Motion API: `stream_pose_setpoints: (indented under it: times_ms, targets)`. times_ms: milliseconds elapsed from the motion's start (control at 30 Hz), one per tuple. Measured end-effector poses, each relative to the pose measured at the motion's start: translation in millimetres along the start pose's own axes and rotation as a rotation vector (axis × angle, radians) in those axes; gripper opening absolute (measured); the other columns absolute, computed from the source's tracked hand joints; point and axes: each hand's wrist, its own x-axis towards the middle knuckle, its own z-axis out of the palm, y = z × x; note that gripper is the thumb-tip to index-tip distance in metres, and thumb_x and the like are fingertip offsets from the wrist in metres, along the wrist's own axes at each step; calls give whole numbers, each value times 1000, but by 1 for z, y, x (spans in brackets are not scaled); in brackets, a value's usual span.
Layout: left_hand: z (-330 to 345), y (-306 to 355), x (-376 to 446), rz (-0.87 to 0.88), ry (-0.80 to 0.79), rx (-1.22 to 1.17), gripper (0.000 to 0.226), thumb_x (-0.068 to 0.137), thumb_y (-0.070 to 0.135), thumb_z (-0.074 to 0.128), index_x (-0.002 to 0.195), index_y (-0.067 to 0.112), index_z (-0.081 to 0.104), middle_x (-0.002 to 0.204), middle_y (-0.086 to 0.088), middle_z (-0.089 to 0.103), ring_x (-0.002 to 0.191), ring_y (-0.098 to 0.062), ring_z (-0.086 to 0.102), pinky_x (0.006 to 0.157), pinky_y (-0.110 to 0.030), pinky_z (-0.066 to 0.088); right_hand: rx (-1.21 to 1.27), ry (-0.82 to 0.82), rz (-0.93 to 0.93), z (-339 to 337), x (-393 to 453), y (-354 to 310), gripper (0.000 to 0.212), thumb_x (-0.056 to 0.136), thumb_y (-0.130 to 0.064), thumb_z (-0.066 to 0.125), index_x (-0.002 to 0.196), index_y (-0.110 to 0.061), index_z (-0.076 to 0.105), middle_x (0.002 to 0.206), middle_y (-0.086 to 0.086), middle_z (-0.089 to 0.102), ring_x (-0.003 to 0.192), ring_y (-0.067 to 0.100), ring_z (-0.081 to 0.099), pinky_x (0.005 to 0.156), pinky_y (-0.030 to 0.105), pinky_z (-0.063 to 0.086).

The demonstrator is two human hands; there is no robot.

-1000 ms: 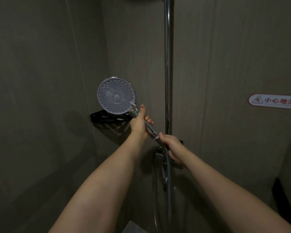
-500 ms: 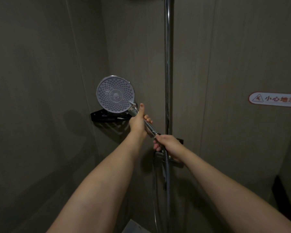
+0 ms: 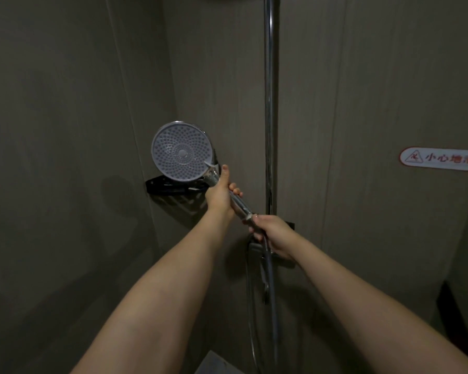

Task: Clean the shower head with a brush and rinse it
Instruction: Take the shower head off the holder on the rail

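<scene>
The round shower head [image 3: 181, 152] is held up in front of the corner, its grey nozzle face turned towards me. My left hand [image 3: 220, 193] grips the chrome handle just below the head, thumb pointing up. My right hand [image 3: 270, 233] grips the lower end of the handle where the metal hose [image 3: 268, 282] joins it. The hose hangs down from there. No brush is in view.
A vertical chrome riser pipe [image 3: 268, 103] runs up the wall just right of my hands. A black corner shelf [image 3: 170, 186] sits behind the shower head. A white slip-warning sticker [image 3: 441, 158] is on the right wall. Dark tiled walls close in on both sides.
Both hands and the shower head have shifted slightly upward. The grips are the same.
</scene>
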Motion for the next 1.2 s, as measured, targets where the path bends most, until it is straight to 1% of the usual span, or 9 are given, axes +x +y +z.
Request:
stream_pose_setpoints:
  times_ms: [100, 233, 400, 500, 600, 667, 800, 967, 1200]
  targets:
    - [-1, -1, 1, -7, -1, -3, 25, 83, 37, 66, 80, 16, 53, 45, 8, 46, 36, -5, 44, 43, -21, 43, -131, -11, -26, -2, -1, 2, 18, 94, -21, 50, 88, -15, 65, 69, -2, 53, 58, 8, 44, 57, 21, 37]
    - [1, -2, 0, 2, -6, -7, 24, 83, 36, 66, 85, 15, 54, 46, 7, 45, 36, -5, 44, 44, -21, 43, -132, 17, -31, -2, -3, 1, 17, 94, -23, 50, 88, -17, 65, 72, -1, 53, 60, 9, 44, 59, 22, 37]
    - [0, -8, 0, -3, 13, -5, 25, 82, 35, 68, 87, 14, 55, 45, 7, 45, 36, -5, 44, 44, -21, 43, -238, 33, 5, -1, -7, -6, 18, 94, -26, 51, 84, -16, 63, 60, -2, 50, 45, 6, 41, 45, 19, 33]
    - [0, -10, 1, 7, 27, 0, 23, 83, 33, 67, 85, 14, 55, 45, 7, 45, 35, -5, 44, 42, -21, 43, -367, 86, -45, -1, -8, -6, 19, 92, -25, 54, 76, -17, 60, 60, -3, 48, 50, 9, 44, 49, 22, 34]
    - [0, -9, 3, 4, 10, -18, 23, 83, 34, 67, 86, 15, 55, 51, 6, 46, 37, -5, 45, 44, -21, 44, -260, 79, -51, 0, -6, -1, 24, 95, -29, 49, 90, -11, 63, 62, -4, 47, 46, 3, 43, 49, 20, 33]
    - [2, -7, 4, 3, 2, -29, 23, 83, 35, 67, 85, 15, 55, 51, 6, 46, 38, -5, 45, 46, -21, 44, -163, 59, 35, -1, -6, 0, 29, 97, -34, 43, 87, -15, 62, 63, -4, 47, 46, 4, 41, 47, 19, 32]
    - [4, -7, 3, 19, 11, 43, 23, 84, 32, 66, 79, 14, 52, 43, 6, 45, 35, -6, 44, 44, -22, 42, -413, 126, -5, -4, -10, -5, 25, 94, -28, 50, 72, -19, 56, 64, -3, 49, 57, 9, 46, 51, 17, 37]
    - [1, -6, 9, 54, 17, 105, 24, 82, 30, 70, 79, 14, 52, 47, 3, 45, 35, -7, 44, 45, -24, 43, -194, 312, 51, -12, -6, -6, 34, 98, -33, 41, 70, -17, 52, 56, -2, 42, 42, 8, 35, 39, 18, 28]
    - [12, 5, 9, 80, -14, 102, 25, 81, 33, 70, 79, 14, 53, 50, 2, 45, 37, -8, 44, 45, -23, 43, -167, 364, 32, -24, -1, -22, 37, 99, -33, 39, 68, -15, 50, 56, 0, 42, 44, 11, 36, 43, 23, 29]
